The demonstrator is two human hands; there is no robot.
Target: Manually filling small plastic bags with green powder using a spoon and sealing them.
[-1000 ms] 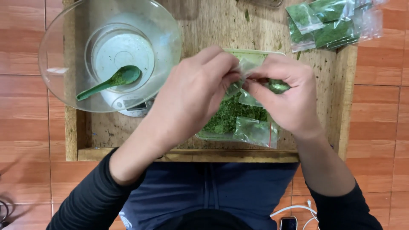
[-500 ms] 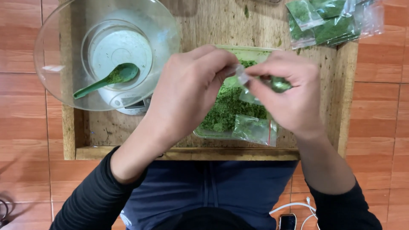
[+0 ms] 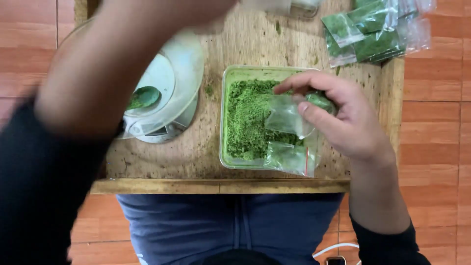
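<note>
My right hand (image 3: pixel 353 127) pinches a small clear plastic bag (image 3: pixel 287 118) over a clear rectangular container (image 3: pixel 223 118) of green powder (image 3: pixel 245 118). A small green item is tucked under its fingers; I cannot tell what it is. Another clear bag (image 3: pixel 289 157) lies across the container's near right corner. My left arm (image 3: pixel 98 73) is raised and blurred, sweeping across the left side of the view. My left hand (image 3: pixel 196 7) reaches the top edge and is mostly cut off, so its fingers cannot be read.
A glass bowl (image 3: pixel 189 64) sits on a small scale (image 3: pixel 162 135) with a green spoon (image 3: pixel 142 96) inside. Several filled bags of green powder (image 3: pixel 373 34) are piled at the back right. Everything rests on a small wooden table (image 3: pixel 196 157) over an orange tiled floor.
My left hand has let go of the bag and lifted away toward the top of the view. My right hand alone still holds the bag over the container.
</note>
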